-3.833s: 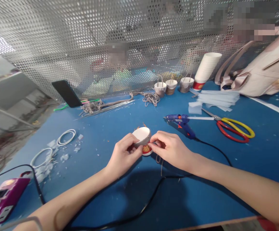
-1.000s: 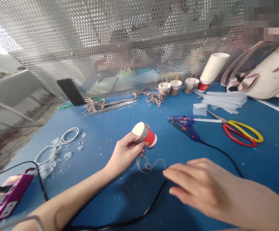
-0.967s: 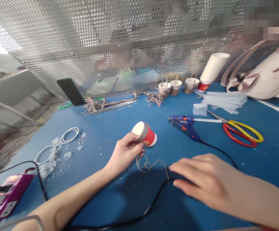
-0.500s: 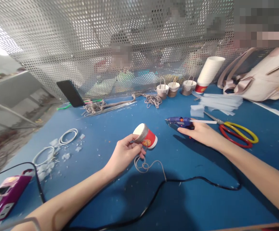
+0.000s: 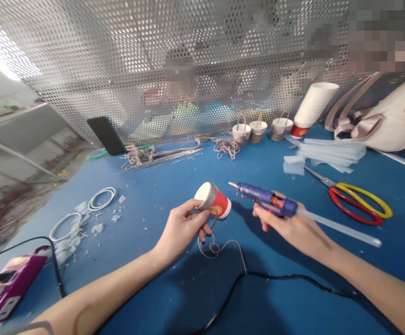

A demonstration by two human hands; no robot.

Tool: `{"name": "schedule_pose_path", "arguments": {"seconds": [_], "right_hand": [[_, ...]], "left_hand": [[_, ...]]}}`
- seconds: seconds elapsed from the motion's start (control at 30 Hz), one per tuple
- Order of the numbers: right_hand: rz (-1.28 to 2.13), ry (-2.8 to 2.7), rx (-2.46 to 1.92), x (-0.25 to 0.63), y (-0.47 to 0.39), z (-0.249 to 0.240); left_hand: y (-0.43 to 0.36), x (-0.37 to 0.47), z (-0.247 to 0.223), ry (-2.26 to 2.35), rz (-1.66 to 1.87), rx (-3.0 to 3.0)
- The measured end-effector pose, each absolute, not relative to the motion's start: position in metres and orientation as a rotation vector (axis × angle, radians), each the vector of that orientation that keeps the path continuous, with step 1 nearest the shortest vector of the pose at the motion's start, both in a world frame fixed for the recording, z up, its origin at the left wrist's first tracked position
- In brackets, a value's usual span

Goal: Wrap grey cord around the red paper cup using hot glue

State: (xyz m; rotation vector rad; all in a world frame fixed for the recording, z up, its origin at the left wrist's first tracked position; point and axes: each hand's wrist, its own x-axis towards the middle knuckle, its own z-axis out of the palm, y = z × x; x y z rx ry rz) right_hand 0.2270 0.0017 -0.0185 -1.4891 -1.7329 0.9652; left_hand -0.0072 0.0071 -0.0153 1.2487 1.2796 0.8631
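Note:
Tilted on its side above the blue table, a red and white paper cup (image 5: 222, 204) is pinched at its rim by my left hand (image 5: 187, 223). Grey cord is wound round the cup near the rim, and its loose cord (image 5: 235, 242) curls down below my fingers. My right hand (image 5: 288, 225) is wrapped round a blue glue gun (image 5: 263, 197), lifted off the table. The nozzle points left toward the cup, a small gap apart from it. A long clear glue stick (image 5: 341, 228) sticks out of the gun's back end.
Scissors (image 5: 359, 202) with red and yellow handles lie right of the glue gun. Behind are several cord-wrapped cups (image 5: 241, 135), stacked cups (image 5: 316, 104), cord bundles (image 5: 226, 147) and a phone (image 5: 106, 135). A black cable (image 5: 293, 278) crosses the front; a purple power strip (image 5: 16, 284) sits left.
My right hand has raised the glue gun off the table and turned it, its nozzle now nearer the cup. My left hand keeps hold of the cup almost unmoved.

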Motion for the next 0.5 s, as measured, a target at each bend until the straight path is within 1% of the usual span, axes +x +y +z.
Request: {"name": "schedule_pose_path", "arguments": {"seconds": [0.17,0.5], "right_hand": [[0.875,-1.900,-1.430,0.213,-0.022,-0.011],[0.865,-1.933,-1.386,0.209,-0.018,-0.017]], "left_hand": [[0.007,-0.006,-0.019,1.337,0.873,1.292],[0.005,0.000,-0.018,1.340,0.892,1.347]]}}
